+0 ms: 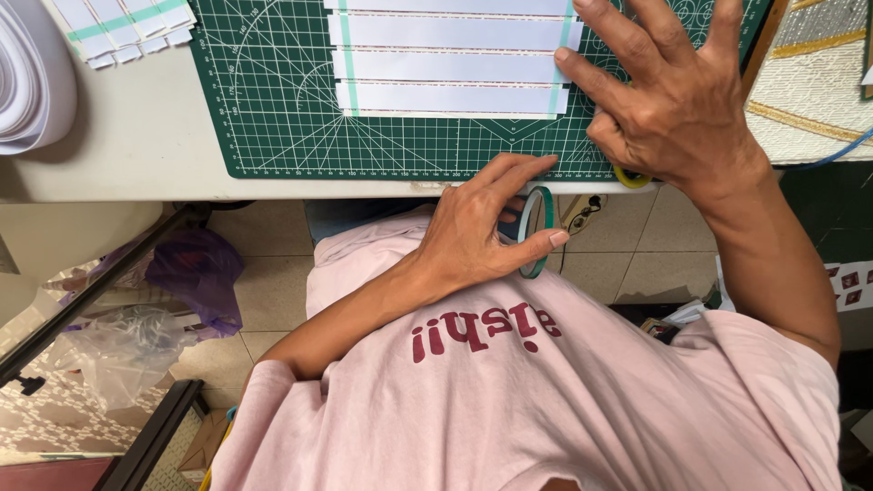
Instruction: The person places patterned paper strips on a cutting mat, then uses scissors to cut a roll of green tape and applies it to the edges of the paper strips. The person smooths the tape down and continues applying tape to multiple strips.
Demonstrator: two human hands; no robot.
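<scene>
A green cutting mat (273, 100) lies on a pale table (127, 145). Several white paper strips (450, 64) lie on it in a row, with thin green tape running across their left and right ends. My right hand (668, 91) presses flat on the mat at the strips' right ends, fingers spread. My left hand (486, 227) is below the table's front edge, holding a small roll of green tape (536, 232) between thumb and fingers. A yellow object (629, 178) peeks out under my right palm.
More taped white strips (127, 27) lie at the top left, beside a roll of white paper (27, 77). Plastic bags (182, 273) sit on the tiled floor under the table. A woven mat (818, 82) lies at the right.
</scene>
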